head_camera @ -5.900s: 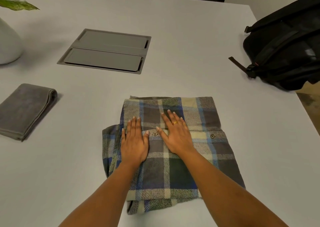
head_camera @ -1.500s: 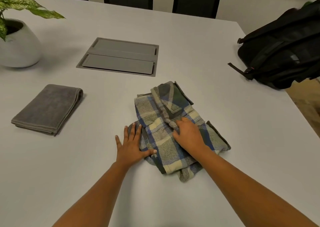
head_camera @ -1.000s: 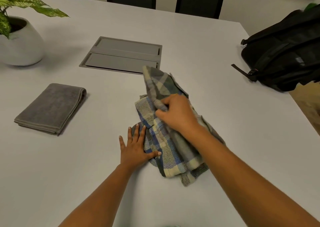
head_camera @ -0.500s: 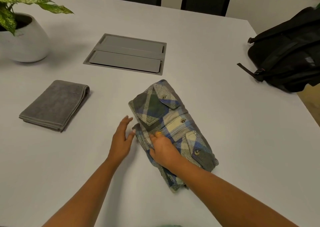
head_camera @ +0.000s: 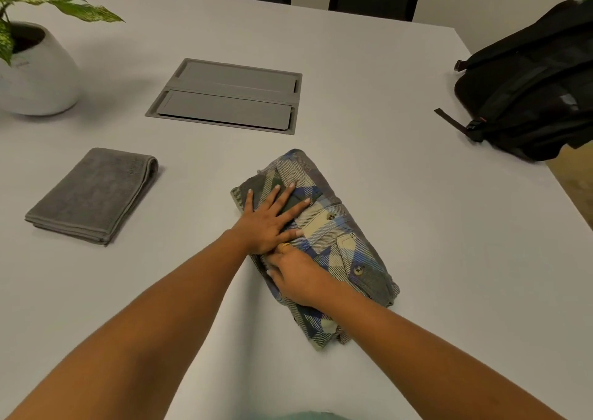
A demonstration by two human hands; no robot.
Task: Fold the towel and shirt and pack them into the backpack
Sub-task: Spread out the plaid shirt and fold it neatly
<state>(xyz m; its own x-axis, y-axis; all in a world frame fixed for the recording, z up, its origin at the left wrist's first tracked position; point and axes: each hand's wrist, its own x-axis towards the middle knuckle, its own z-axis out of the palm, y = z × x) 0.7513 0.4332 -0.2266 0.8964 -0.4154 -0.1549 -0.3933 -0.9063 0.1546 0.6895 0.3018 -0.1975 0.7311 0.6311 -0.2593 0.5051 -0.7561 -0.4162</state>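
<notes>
The plaid shirt (head_camera: 340, 227) lies folded into a narrow bundle in the middle of the white table, running from far left to near right. My left hand (head_camera: 272, 217) presses flat on its far end, fingers spread. My right hand (head_camera: 300, 280) sits just behind it on the bundle's left edge, fingers bent onto the cloth, their tips partly hidden under my left hand. The grey towel (head_camera: 93, 195) lies folded on the table to the left, touched by neither hand. The black backpack (head_camera: 529, 92) rests at the far right table edge.
A white pot with a leafy plant (head_camera: 35, 79) stands at the far left. A grey cable hatch (head_camera: 227, 98) is set flush into the table beyond the shirt. The table's right edge (head_camera: 558, 188) runs close by the backpack. Dark chairs stand behind the far edge.
The shirt went from a wide flat fold to a narrow bundle, folded over by my right hand. My left hand has moved from the table beside it onto its far end.
</notes>
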